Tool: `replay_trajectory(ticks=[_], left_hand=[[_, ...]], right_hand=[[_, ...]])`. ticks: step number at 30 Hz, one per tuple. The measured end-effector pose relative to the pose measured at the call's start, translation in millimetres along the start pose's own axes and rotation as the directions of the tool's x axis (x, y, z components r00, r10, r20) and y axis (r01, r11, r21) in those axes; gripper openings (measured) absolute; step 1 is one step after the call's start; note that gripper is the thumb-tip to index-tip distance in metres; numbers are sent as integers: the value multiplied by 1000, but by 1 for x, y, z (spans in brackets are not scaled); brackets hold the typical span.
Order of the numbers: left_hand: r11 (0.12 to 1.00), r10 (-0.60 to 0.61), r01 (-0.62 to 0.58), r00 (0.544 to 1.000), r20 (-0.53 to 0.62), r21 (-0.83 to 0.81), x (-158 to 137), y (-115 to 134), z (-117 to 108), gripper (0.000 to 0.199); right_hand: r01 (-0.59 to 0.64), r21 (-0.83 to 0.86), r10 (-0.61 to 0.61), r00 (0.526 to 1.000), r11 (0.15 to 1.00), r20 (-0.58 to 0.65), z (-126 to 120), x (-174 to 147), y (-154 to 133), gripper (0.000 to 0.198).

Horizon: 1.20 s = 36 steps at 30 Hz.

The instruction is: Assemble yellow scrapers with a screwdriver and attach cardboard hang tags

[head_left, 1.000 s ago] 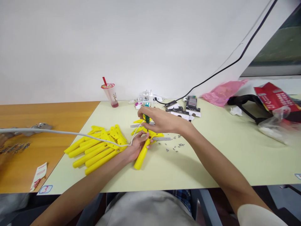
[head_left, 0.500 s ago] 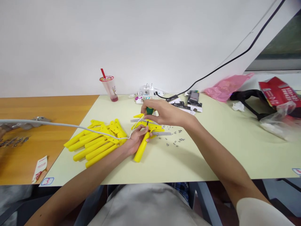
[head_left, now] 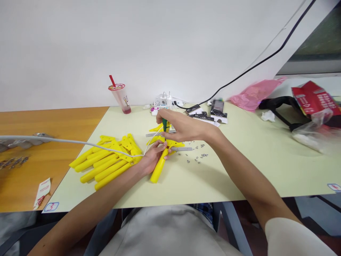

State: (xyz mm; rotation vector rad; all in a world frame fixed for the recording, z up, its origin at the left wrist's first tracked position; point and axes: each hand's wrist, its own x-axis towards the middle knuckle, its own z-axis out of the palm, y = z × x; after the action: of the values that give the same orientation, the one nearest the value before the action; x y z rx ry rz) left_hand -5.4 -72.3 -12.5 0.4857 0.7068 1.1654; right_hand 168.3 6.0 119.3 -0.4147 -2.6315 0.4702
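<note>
My left hand (head_left: pixel 152 158) is closed around a yellow plastic handle (head_left: pixel 159 167) with a wide head, just right of the middle of the table. My right hand (head_left: pixel 183 125) grips a green screwdriver (head_left: pixel 164 124) from above, its shaft pointing down at that head. The tip is hidden by my fingers. Under and behind the work lie more yellow parts (head_left: pixel 156 128) and flat metal strips (head_left: pixel 183 149). Several loose yellow handles (head_left: pixel 109 167) are heaped left of my left hand. Small screws (head_left: pixel 197 158) are scattered to the right.
A white cable (head_left: pixel 80 142) crosses from the left over the yellow heap to my left wrist. At the back stand a cup with a red straw (head_left: pixel 121 97) and a power strip (head_left: pixel 163 101). Black packages (head_left: pixel 218 111), a pink bag (head_left: pixel 255 95) and a red bag (head_left: pixel 315 99) lie to the right.
My right hand has shifted its grip, and more of the green screwdriver shows. The left hand keeps hold of the yellow handle. The whole view has shifted slightly.
</note>
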Motion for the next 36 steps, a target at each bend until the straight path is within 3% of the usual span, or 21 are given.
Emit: replay_trajectory(ticks=[2,6,11,14,21,30,36], left_hand=[[1000,0,0,1000,-5,-2,0,1,-1,37],[1000,-2,2,1000,-3,15,0,1,0,34],[1000,-23,23,999,-22,6,-1,2,3,40],[1000,-17,17,999,-39,-6,0,3,4,42],[1000,-3,3,999,-37,-15,2,3,1,41],[1000,11,-10,999,-37,28,-1,2,6,45],[999,31,-30,999,-16,43,-3,2,7,41]], right_hand=[[24,46,-24,1000,999,-2,0,-1,2,20],[13,-7,-13,999,1000,-42,5,2,6,6],[-11,70,10,1000,998,4,5,2,6,25],[-8,120,5,1000,993,26,3,0,5,22],[-12,-27,12,1000,1000,-5,6,5,9,15],[-27,51,26,999,998,26,3,5,5,17],[-50,-44,51,999,998,16,8,6,-1,22]])
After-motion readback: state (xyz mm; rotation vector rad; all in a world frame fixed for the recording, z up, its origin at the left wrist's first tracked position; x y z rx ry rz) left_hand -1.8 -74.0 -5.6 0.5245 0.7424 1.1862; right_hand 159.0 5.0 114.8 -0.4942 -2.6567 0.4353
